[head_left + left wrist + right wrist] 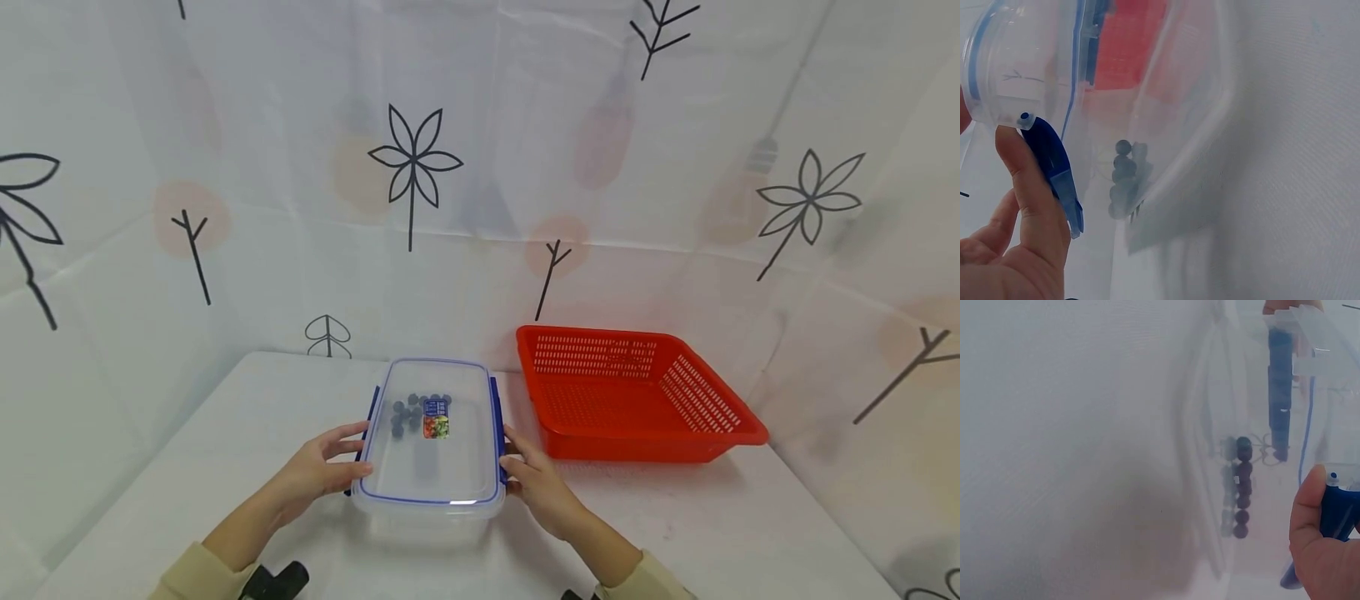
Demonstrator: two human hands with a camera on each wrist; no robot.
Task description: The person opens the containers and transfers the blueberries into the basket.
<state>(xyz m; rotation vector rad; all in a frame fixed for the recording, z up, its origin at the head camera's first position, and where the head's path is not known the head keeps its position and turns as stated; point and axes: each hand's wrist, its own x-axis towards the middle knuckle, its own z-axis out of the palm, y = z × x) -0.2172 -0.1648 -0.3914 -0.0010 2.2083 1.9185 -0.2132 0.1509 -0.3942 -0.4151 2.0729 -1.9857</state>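
Note:
A clear rectangular food container (427, 527) stands on the table, its see-through lid (427, 467) with a blue seal line on top. Through the lid show several dark round berries (407, 414), lying on the container's floor. My left hand (322, 467) pinches the lid's left edge, thumb on top and fingers at the side. On the opposite edge, my right hand (540, 492) grips the lid beside a blue latch (498, 429). Both wrist views show blue side latches (1054, 162) swung outward from the lid. Some right fingertips are hidden behind the rim.
A red perforated plastic basket (622, 446) stands to the right of the container, near the back. The white table (225, 467) meets a patterned cloth backdrop (480, 283) behind. A colourful label (436, 418) is on the lid.

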